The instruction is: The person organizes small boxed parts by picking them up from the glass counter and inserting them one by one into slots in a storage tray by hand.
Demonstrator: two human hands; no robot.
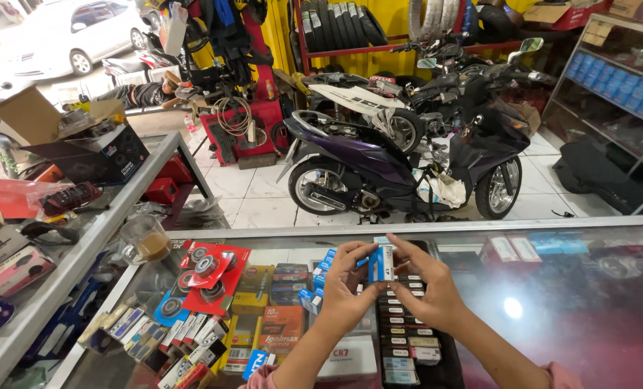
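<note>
A small blue and white box (381, 263) is held upright between both my hands over a glass counter (552, 302). My left hand (344, 288) grips its left side with the fingers curled around it. My right hand (423, 282) pinches its right edge and top with thumb and fingers. Under the glass right below lies a black tray (408, 346) with rows of small boxed parts.
A red card of bearings (210, 274) and several small boxes lie inside the case. A glass cup (145, 238) stands at the left corner. Cardboard boxes (69, 137) sit on the side counter. A purple scooter (400, 166) is parked beyond on the tiled floor.
</note>
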